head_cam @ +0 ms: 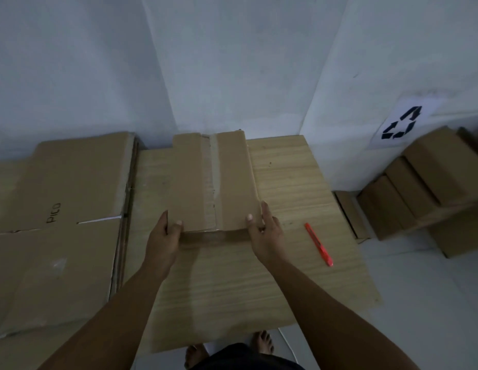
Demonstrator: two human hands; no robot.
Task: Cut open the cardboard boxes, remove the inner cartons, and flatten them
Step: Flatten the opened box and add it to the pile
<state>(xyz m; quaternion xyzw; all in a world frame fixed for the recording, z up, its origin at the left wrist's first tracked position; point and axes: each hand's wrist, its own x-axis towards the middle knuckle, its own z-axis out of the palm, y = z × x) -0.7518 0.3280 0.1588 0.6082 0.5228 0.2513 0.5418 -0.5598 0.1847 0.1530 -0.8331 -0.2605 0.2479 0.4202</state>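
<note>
Your left hand (pixel 167 233) and right hand (pixel 264 228) gripped the taped cardboard box (pixel 213 180) on the counter (pixel 285 182), fingers clamped on its near corners.

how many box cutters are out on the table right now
1. The red box cutter lies on the wooden table, right of the taped cardboard box that both hands grip, and touches neither. Another could be hidden under the flattened cardboard stack.

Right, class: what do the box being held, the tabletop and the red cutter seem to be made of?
Box: matte brown corrugated cardboard, taped seam on top. Tabletop: pale wood or wood-look laminate, judging by the grain lines. Cutter: probably plastic, given its bright red body.
</note>
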